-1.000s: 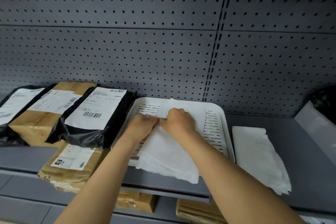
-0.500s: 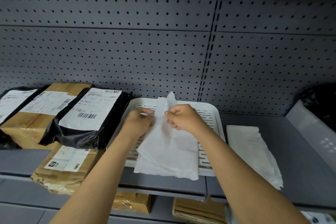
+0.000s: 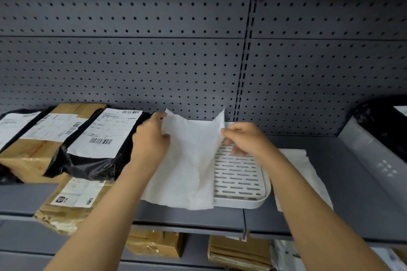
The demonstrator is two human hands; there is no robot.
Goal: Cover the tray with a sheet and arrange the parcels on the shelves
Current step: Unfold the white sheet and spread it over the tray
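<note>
A white slotted tray (image 3: 240, 185) lies on the grey shelf (image 3: 343, 211). A white paper sheet (image 3: 187, 160) drapes over the tray's left half, its far edge lifted and its near edge hanging past the tray's front rim. My left hand (image 3: 152, 138) pinches the sheet's far left corner. My right hand (image 3: 244, 138) pinches the far right corner above the bare slots. Parcels sit at the left: a black bag with a white label (image 3: 99, 145), a brown box (image 3: 39, 143) behind it, and a brown parcel (image 3: 70, 202) overhanging the shelf edge.
More folded white sheets (image 3: 308, 174) lie on the shelf right of the tray. A grey bin wall (image 3: 370, 152) with a black bag (image 3: 378, 121) stands at the far right. A pegboard (image 3: 176, 61) backs the shelf. Brown parcels (image 3: 237, 253) sit on the lower shelf.
My hands have moved apart and upward, spreading the folded sheet open wider over the tray. The left hand went left, the right hand went right.
</note>
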